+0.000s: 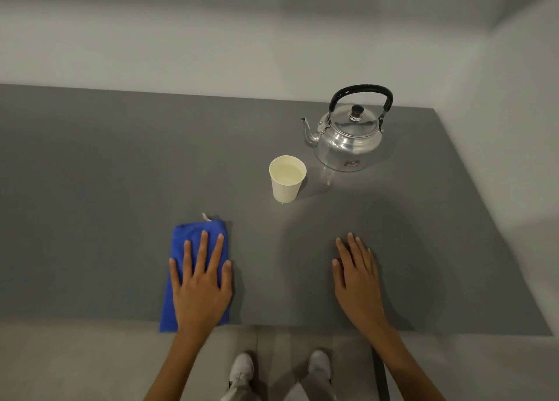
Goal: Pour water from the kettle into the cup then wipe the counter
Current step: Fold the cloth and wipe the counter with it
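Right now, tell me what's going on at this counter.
A person stands at a grey counter with both hands flat on it. The left hand rests spread on a folded blue cloth near the front edge; the right hand lies bare on the counter, holding nothing. Farther back, a paper cup stands upright with liquid already in it, and a metal kettle sits upright behind it, untouched, lid on. The pouring looks done; wiping seems next.

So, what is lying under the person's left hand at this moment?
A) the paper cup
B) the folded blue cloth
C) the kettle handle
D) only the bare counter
B: the left hand lies flat, fingers spread, on the folded blue cloth, while the paper cup and the kettle stand apart, farther back on the counter.
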{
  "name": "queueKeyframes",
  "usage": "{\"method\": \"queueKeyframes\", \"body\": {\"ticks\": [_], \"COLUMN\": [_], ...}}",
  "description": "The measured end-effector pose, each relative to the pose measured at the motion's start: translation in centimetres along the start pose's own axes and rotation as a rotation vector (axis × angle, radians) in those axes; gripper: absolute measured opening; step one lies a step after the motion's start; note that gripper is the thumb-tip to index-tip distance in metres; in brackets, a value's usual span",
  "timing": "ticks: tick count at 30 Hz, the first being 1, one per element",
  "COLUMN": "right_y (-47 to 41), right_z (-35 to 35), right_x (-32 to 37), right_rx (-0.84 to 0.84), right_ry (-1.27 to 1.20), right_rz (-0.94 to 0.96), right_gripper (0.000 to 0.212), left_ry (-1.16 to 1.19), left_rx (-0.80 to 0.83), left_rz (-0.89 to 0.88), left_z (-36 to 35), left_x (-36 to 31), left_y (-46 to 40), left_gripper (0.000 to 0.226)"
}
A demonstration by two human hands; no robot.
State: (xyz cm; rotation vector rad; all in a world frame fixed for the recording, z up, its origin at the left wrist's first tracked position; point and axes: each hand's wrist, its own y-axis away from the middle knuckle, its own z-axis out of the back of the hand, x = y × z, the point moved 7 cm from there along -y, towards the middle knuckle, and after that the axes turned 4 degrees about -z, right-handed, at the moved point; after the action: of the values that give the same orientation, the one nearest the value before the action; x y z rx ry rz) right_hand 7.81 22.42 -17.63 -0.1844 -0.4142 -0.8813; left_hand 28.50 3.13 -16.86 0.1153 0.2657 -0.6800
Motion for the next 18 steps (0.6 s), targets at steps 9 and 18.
{"method": "queueKeyframes", "body": {"ticks": [9,18], "right_y": [-2.8,-4.8], "right_z": [-4.0,-8.2], "right_x": [16.3,22.4], "right_rx": [0.37,0.76], "right_ry": [-0.33,-0.058], "right_rz": [0.287,0.323], "right_gripper": [0.059,0.062], "left_ry": [0.368,1.626], "left_rx": [-0.121,0.117], "left_rz": [0.11,1.118], "left_z": [1.3,-4.5], "left_x": [0.3,5.0], "left_y": [6.5,12.0], "left_gripper": [0.07,0.062]}}
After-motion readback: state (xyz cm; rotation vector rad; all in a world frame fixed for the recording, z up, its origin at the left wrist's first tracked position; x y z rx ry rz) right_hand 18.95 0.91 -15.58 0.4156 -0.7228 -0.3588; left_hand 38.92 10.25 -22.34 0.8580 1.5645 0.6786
